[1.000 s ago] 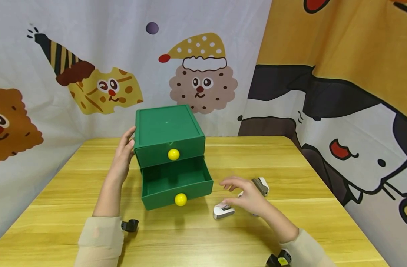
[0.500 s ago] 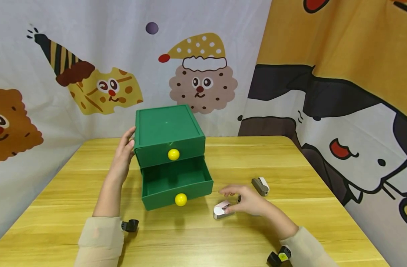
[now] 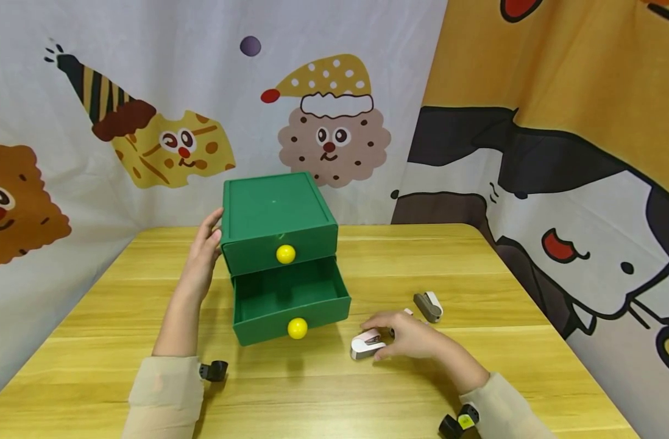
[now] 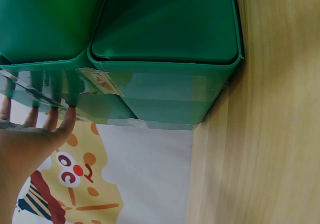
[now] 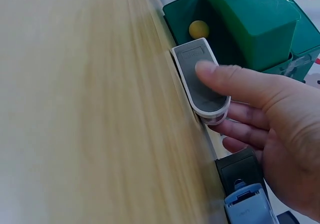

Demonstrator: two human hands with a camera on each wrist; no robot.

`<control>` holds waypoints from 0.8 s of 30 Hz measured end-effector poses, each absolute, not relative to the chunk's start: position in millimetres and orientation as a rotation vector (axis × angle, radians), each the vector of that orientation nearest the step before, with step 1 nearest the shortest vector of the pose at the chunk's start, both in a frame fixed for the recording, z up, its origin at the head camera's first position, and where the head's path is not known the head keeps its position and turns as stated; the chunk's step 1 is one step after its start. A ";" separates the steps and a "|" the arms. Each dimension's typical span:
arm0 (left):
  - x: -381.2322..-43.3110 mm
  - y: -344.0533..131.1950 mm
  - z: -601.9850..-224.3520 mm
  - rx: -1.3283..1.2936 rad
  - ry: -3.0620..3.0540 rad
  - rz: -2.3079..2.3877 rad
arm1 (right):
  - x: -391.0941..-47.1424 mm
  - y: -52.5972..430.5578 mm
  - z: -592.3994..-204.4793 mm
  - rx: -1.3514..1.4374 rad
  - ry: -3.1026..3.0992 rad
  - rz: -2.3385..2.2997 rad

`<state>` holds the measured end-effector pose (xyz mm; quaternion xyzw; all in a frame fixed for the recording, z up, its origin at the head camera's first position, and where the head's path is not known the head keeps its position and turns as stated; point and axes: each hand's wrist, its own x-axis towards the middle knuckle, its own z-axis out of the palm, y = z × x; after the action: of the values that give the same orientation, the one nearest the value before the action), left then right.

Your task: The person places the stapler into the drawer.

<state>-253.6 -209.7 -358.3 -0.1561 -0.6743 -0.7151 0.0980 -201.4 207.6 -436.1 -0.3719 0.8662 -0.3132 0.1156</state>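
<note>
My right hand (image 3: 408,335) pinches a small white-and-grey stapler (image 3: 364,346) close over the table. In the right wrist view the thumb presses on the grey underside of that stapler (image 5: 202,79), and the other fingers lie behind it. A green two-drawer cabinet (image 3: 274,204) stands left of the stapler. Its lower drawer (image 3: 290,299) is pulled out and shows a bare inside. My left hand (image 3: 200,259) rests against the cabinet's left side, fingers lightly bent; the left wrist view shows the fingertips (image 4: 68,114) on the side wall (image 4: 165,92).
A dark grey and white stapler (image 3: 429,306) lies farther back on the wooden table (image 3: 307,396). Black and pale blue objects (image 5: 250,204) sit beside my right hand, mostly hidden in the head view. Yellow knobs (image 3: 297,328) stick out from both drawers. A printed curtain (image 3: 203,55) hangs behind.
My right hand has come down and closed its thumb and fingers on the white stapler. The left hand and the cabinet have stayed in place.
</note>
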 end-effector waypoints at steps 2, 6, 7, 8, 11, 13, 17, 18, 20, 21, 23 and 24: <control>-253.9 -209.6 -358.2 -0.463 -1.995 -2.115 | -201.9 207.5 -437.3 -1.103 2.538 -0.918; -253.9 -209.5 -358.1 -0.462 -2.000 -2.114 | -202.6 207.5 -439.0 -1.114 2.527 -0.936; -253.8 -209.4 -358.1 -0.462 -2.002 -2.114 | -202.7 207.7 -439.3 -1.111 2.520 -0.949; -253.8 -209.5 -358.4 -0.462 -2.003 -2.117 | -202.7 207.8 -439.4 -1.113 2.515 -0.959; -253.2 -209.6 -358.2 -0.463 -2.006 -2.119 | -202.7 208.8 -439.9 -1.125 2.503 -0.995; -253.0 -209.5 -358.0 -0.463 -2.006 -2.118 | -202.7 209.5 -439.3 -1.135 2.498 -1.023; -252.7 -209.1 -357.6 -0.458 -2.004 -2.115 | -202.8 211.3 -438.1 -1.164 2.502 -1.075; -252.7 -209.1 -357.6 -0.457 -2.003 -2.114 | -203.2 211.8 -437.9 -1.171 2.504 -1.089; -252.8 -209.0 -357.6 -0.455 -2.000 -2.114 | -203.4 212.7 -436.9 -1.181 2.507 -1.121; -252.9 -208.8 -357.5 -0.455 -2.000 -2.114 | -203.4 213.1 -436.1 -1.184 2.511 -1.131; -252.8 -208.6 -357.5 -0.455 -2.004 -2.110 | -203.1 213.7 -433.3 -1.183 2.516 -1.164; -252.7 -208.6 -357.4 -0.454 -2.007 -2.108 | -202.9 214.0 -431.8 -1.178 2.520 -1.181</control>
<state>-252.7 -208.6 -357.4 -0.1532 -0.6781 -0.7121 0.0979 -202.9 214.0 -431.8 -0.3891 0.8324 -0.3901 0.0597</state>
